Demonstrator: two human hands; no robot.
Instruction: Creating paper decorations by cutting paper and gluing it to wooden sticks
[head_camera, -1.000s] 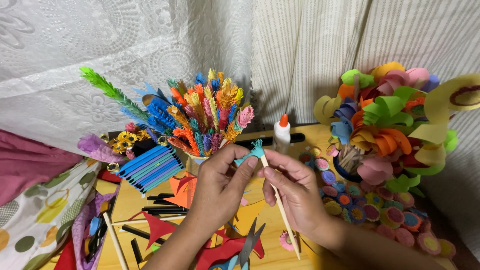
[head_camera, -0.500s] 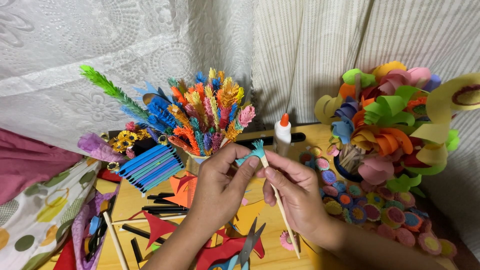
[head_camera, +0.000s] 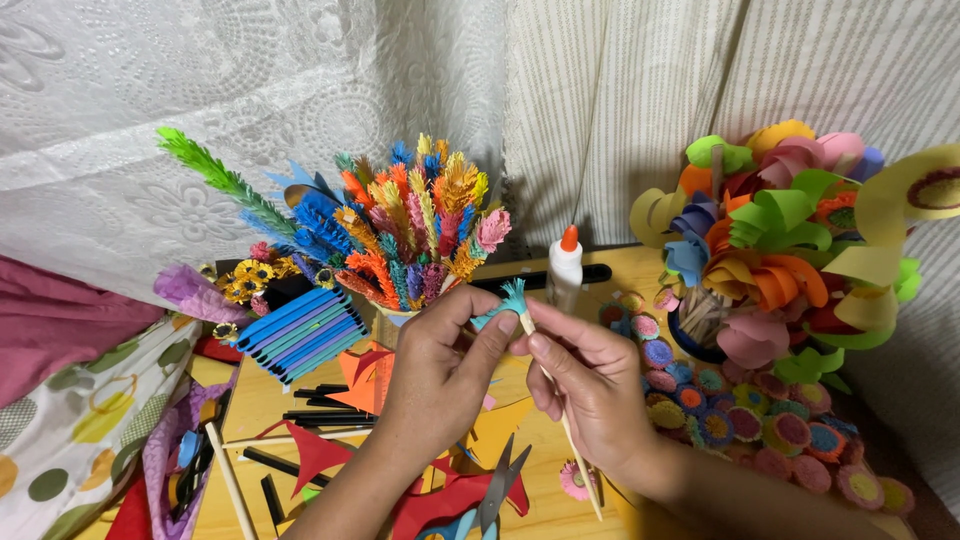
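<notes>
Little has moved since a second ago: both hands stay raised over the tabletop (head_camera: 255, 400). The right hand (head_camera: 590, 385) grips the wooden stick (head_camera: 570, 440); the left hand (head_camera: 445, 365) pinches the teal fringed paper (head_camera: 510, 300) wound at its tip, apparently partly wrapped. Beyond stand the glue bottle (head_camera: 565, 268) and finished paper flowers (head_camera: 410, 225).

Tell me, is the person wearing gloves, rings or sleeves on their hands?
No. The left hand and right hand are both bare, with no gloves, rings or watch showing. No sleeves cover the forearms in view. The fingers have short, plain nails.
</notes>
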